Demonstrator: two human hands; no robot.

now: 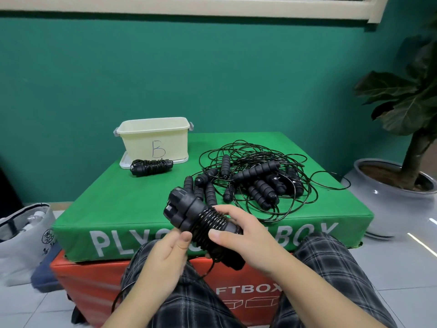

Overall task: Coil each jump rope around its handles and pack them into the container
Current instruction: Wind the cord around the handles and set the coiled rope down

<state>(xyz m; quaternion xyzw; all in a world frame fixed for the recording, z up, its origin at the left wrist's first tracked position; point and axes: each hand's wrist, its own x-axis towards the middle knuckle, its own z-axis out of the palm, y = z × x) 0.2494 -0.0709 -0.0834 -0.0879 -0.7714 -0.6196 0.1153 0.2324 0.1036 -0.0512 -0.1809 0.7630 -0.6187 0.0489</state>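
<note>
One black foam-handled jump rope (205, 221) is held above the lap, mid-coiling: right hand (238, 235) clasps the wound handles, left hand (165, 254) pinches the cord. Remaining slack must be wound, then packed into the cream plastic container (155, 138).

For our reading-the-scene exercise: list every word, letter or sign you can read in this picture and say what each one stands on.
"B", handwritten, on the front of the cream container.
"PLY... BOX", white, on the front of the green box; the middle letters are hidden behind the hands and the coiled rope.
"FTBOX", white, on the orange box beneath; its start is hidden by a leg.
A round stamp on the white bag: too blurred to read.
</note>
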